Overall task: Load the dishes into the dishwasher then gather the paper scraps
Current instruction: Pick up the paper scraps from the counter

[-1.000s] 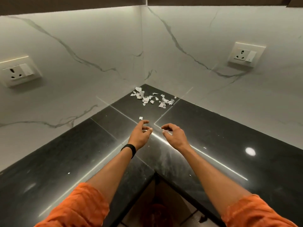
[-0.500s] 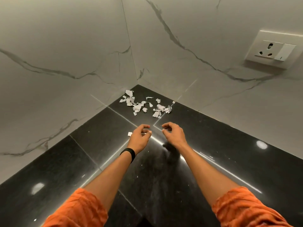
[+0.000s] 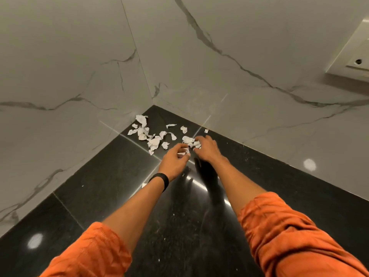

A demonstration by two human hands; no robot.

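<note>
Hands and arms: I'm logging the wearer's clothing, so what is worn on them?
The left sleeve and right sleeve are crinkled orange fabric, pushed up off the forearms. A black band circles the left wrist. The left hand and right hand are ungloved.

White paper scraps (image 3: 153,137) lie scattered in the corner of a glossy black countertop (image 3: 99,196) at twelve o'clock, against the veined marble wall (image 3: 69,66). The left hand (image 3: 172,161), with a black wristband (image 3: 159,179), and the right hand (image 3: 207,149) curl their fingers onto the nearest scraps. A wall socket (image 3: 355,56) sits at two o'clock.
</note>
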